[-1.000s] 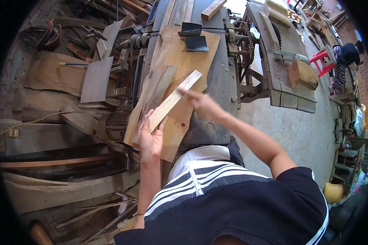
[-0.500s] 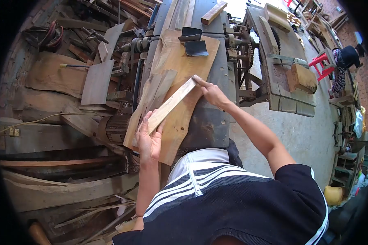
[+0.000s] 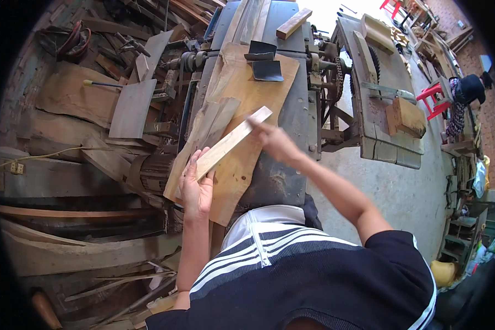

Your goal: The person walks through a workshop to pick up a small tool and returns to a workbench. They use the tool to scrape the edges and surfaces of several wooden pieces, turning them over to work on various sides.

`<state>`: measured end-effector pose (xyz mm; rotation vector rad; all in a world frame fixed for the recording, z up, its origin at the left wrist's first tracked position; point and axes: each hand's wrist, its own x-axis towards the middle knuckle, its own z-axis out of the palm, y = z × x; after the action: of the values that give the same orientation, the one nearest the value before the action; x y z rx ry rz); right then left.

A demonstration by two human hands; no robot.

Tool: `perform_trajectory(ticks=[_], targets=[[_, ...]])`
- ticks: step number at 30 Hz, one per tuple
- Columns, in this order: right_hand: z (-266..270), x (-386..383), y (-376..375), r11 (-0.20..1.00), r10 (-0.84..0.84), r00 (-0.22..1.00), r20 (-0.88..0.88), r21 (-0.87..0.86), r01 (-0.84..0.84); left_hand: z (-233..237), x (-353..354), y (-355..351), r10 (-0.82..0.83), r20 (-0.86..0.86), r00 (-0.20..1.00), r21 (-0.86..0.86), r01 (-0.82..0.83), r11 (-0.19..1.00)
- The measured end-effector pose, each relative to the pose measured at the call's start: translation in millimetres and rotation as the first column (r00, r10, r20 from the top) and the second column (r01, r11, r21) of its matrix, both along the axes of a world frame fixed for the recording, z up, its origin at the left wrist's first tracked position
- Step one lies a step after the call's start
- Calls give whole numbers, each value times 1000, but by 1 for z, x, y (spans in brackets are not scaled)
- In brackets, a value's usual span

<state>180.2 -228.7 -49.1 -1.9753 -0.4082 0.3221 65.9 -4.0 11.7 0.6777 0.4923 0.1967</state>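
Note:
A pale wooden strip (image 3: pixel 234 141) slants up and to the right over a broad wooden board (image 3: pixel 242 187). Its lower end rests in my left hand (image 3: pixel 197 190), whose fingers are closed around it. My right hand (image 3: pixel 280 146), blurred by motion, is at the strip's upper part with the fingertips against it. Whether those fingers pinch anything is hidden by the blur. Two dark sheets, a curled one (image 3: pixel 260 50) and a flatter one (image 3: pixel 267 71), lie on the far part of the board. Rough wood offcuts (image 3: pixel 210 122) lie along its left side.
The board lies on a long metal machine bed (image 3: pixel 280 179). A short wood block (image 3: pixel 294 23) sits at its far end. To the right stands a saw table (image 3: pixel 385 124) with a toothed blade (image 3: pixel 375 63) and a thick block (image 3: pixel 406 117). A motor (image 3: pixel 153 173) and stacked timber crowd the left.
My right hand has come off the strip's far tip and slid down and left along it, now blurred. The strip lies at a slightly flatter slant. My left hand keeps its hold.

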Motion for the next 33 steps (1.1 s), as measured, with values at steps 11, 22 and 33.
perform_trajectory(ticks=[11, 22, 33], targets=[[-26, 26, -24, 971, -151, 989, 2, -187, 148, 9, -5, -10, -26, -12, 1000, 91, 27, 995], [4, 27, -15, 973, -144, 987, -69, -194, 128, 4, -8, -9, 3, -26, 1000, 19, -3, 1000], [-5, 19, -17, 984, -143, 980, -139, -128, 125, -4, -13, -4, 3, -46, 999, -45, -5, 999]])
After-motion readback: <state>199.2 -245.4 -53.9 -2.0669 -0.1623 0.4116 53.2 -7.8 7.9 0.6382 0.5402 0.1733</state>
